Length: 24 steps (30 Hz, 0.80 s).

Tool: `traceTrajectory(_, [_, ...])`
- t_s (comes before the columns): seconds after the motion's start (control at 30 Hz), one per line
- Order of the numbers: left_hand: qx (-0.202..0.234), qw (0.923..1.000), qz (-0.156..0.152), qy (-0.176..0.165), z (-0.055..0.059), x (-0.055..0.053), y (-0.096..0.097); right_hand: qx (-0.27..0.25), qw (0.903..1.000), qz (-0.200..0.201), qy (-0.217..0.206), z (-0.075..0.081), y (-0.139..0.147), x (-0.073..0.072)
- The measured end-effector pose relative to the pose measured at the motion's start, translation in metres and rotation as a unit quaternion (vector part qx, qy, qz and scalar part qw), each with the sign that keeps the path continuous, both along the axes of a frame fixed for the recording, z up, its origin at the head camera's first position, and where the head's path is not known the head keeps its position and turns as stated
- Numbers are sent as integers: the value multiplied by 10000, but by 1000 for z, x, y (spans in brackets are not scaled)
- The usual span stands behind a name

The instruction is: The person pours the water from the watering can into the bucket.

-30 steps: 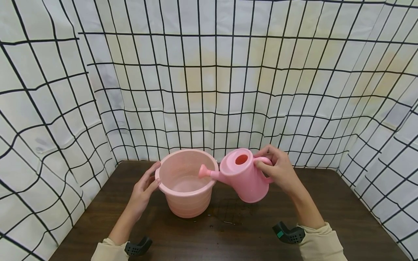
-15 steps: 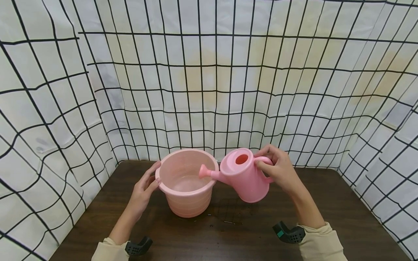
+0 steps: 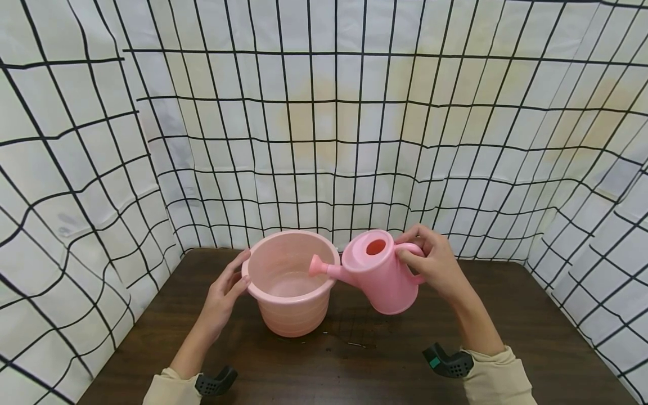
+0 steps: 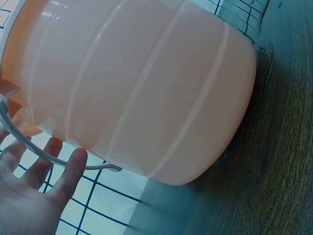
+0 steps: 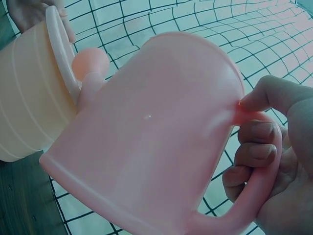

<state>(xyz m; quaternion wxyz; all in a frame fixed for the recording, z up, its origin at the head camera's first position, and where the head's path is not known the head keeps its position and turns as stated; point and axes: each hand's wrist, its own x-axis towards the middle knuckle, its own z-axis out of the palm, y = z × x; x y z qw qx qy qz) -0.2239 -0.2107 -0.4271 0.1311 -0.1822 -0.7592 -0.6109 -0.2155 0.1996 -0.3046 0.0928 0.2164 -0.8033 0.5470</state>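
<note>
Little had changed over the last second: the can (image 3: 387,287) hung tilted left above the table (image 3: 506,304), its spout (image 3: 320,266) over the right side of the bucket's (image 3: 296,318) mouth. That suggested a steady hold for pouring, though no flow could be made out. The right hand (image 3: 429,259) came in from the right, fingers curled round the handle (image 5: 264,181); the left hand (image 3: 223,292), fingers spread and relaxed, touched the bucket's left side.

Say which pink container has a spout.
The pink plastic watering can, in the right hand; the paler round plastic bucket, touched by the left hand, has no spout.
</note>
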Motion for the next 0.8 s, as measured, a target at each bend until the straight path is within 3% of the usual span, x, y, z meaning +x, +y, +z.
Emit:
traceTrajectory(0.37, [-14, 10000, -3, 15, 0, 0, 1, 264, 9996, 26, 22, 0, 2, 2])
traceTrajectory(0.8, [-16, 10000, 33, 49, 1, 1, 1, 665, 9963, -151, 524, -4, 3, 3])
